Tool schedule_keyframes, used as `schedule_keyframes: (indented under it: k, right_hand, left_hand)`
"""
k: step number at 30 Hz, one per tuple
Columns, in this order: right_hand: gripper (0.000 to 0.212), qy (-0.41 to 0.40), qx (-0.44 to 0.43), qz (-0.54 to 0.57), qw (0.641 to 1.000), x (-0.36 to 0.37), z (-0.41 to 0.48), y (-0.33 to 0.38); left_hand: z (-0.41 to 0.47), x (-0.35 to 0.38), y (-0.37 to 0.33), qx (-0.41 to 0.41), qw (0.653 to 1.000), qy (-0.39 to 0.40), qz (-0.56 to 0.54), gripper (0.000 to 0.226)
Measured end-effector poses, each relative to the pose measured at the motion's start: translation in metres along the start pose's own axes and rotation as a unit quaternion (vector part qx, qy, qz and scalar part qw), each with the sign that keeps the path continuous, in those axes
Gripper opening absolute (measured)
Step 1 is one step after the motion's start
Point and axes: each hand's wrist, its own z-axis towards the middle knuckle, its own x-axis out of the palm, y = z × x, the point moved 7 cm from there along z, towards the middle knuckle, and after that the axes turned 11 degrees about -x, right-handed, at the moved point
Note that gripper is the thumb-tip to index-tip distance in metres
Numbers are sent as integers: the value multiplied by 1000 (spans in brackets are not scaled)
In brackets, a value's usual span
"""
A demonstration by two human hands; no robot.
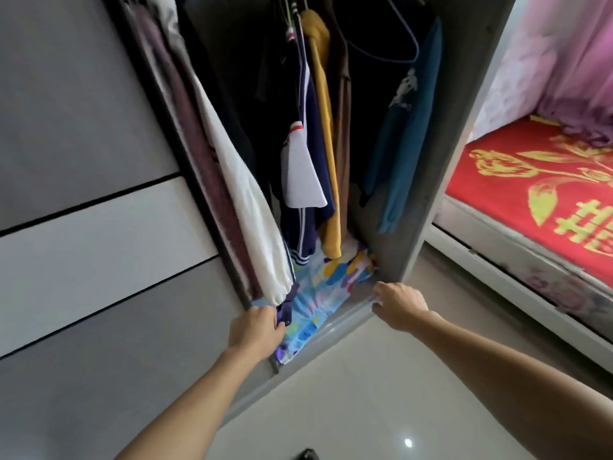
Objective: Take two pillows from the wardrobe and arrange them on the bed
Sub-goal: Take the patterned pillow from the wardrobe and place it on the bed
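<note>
My bare forearms were nearest, reaching down from the bottom of the view over the pale glossy floor (348, 410). The wardrobe (447, 144) stood open ahead, its grey sliding door (83, 161) off to the left and a row of hanging clothes (318, 127) filling the dark inside: a white garment and a brownish one on the left, navy, yellow and brown pieces in the middle, a teal shirt to the right. To the right of the wardrobe lay the bed (530, 194) under a red cover with gold flowers, pink curtain above it. On the wardrobe floor, beneath the clothes, lay the pillow (318, 293) in a blue patterned cover with yellow and purple patches. My left hand (255, 330) was at its near left corner, fingers closed on the fabric edge. My right hand (398, 305) rested at the wardrobe's bottom rail near the right side panel, just beside the pillow, fingers curled down; I could not tell whether they gripped anything.
</note>
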Motion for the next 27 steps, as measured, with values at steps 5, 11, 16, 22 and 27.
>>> schedule_keyframes:
  k: [5,11,16,22,27]
  right_hand:
    - [35,32,35,9,999,32,28,-71]
    - [36,68,59,3,996,55,95,-145]
    - [36,102,64,14,993,79,143,-189]
    - [37,148,-3,5,989,123,218,-227]
    - [31,150,-101,-28,983,188,302,-245]
  left_hand:
    - [56,65,-67,34,997,68,13,24]
    - [133,144,-127,36,983,172,48,28]
    - [172,187,-157,29,971,225,74,28]
    - [215,235,-164,-50,969,241,31,26]
    - [256,306,-153,-147,962,229,8,23]
